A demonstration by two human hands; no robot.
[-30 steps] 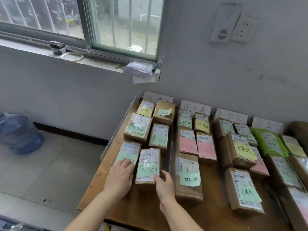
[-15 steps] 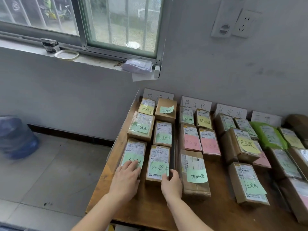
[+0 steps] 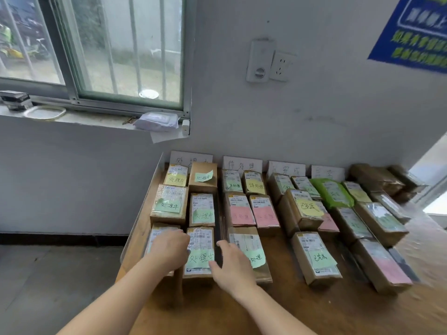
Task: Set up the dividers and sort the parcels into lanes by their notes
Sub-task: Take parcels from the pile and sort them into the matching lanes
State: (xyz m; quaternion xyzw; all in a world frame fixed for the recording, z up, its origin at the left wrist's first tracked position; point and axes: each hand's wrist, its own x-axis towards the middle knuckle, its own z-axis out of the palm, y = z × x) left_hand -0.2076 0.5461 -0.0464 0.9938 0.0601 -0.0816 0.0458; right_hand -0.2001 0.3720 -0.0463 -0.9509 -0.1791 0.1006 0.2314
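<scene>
Your left hand [image 3: 169,250] lies flat on the front-left parcel [image 3: 158,234]; your right hand [image 3: 229,262], grip released, seems to press against the green-noted parcel [image 3: 199,252].

You get 待处理 on second lane card [image 3: 242,163], 完成 on third lane card [image 3: 290,169]. Green note [image 3: 200,258] on your nearest parcel [image 3: 199,238] reads 处理中; yellow note [image 3: 255,186] reads 待处理. Blue poster [image 3: 416,32] text too blurred.

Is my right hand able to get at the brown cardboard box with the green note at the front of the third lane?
Probably yes. The right hand grips nothing, and the brown cardboard box lies to its right, top uncovered; only one taped brown parcel lies between.
</scene>
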